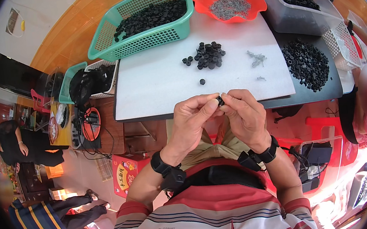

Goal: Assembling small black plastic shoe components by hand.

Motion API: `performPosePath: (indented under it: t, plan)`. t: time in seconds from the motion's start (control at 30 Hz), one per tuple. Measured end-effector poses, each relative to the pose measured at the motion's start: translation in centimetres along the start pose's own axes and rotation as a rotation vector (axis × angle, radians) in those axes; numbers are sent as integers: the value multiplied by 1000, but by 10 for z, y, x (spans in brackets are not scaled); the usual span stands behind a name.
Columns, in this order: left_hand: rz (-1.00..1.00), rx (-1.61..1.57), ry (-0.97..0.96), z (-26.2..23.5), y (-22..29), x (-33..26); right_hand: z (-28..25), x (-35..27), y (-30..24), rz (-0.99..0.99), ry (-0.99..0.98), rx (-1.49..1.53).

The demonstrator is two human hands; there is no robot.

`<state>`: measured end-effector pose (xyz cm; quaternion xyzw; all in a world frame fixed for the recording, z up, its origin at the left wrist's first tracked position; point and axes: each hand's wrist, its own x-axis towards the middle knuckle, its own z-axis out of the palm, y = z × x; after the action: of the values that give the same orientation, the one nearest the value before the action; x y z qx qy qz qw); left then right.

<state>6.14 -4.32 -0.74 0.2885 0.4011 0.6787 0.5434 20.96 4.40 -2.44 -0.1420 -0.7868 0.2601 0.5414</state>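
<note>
Over the table's near edge, my left hand (196, 118) and my right hand (245, 116) meet, thumbs and forefingers pinching one small black plastic part (220, 101). Fingertips cover most of it, so its exact shape is hidden. Just beyond them a single black knob-like piece (202, 82) lies on the white sheet (158, 88). Farther back sits a pile of similar black pieces (211, 56), with a few loose ones at its left. To the right of the pile is a small heap of silvery screws or pins (256, 58), and a few more lie nearer me.
A green basket (149, 42) of black pieces, a red scalloped bowl (257, 1) of metal pins and a clear bin (316, 20) line the back. Many small black rings (307, 63) cover the dark tabletop at right. People are at left and right; a red stool (328, 130) stands at right.
</note>
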Motion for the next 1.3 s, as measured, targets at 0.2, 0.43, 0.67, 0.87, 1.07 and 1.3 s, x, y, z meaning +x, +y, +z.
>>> performPosePath:
  t: [0.2, 0.43, 0.67, 0.87, 1.07, 1.3]
  plan:
    - [-1, 14, -18, 1, 0, 1, 0, -2, 3, 5, 12, 1]
    - [4, 45, 4, 1, -8, -1, 2, -7, 6, -15, 46, -74]
    - [28, 25, 12, 7, -14, -2, 3, -13, 10, -55, 107, -121]
    - [5, -8, 29, 6, -19, -2, 3, -14, 10, -39, 109, -100]
    - [6, -30, 49, 6, -21, -4, 5, -18, 8, -60, 119, -165]
    - [9, -52, 53, 9, -19, -4, 5, -17, 7, -21, 120, -108]
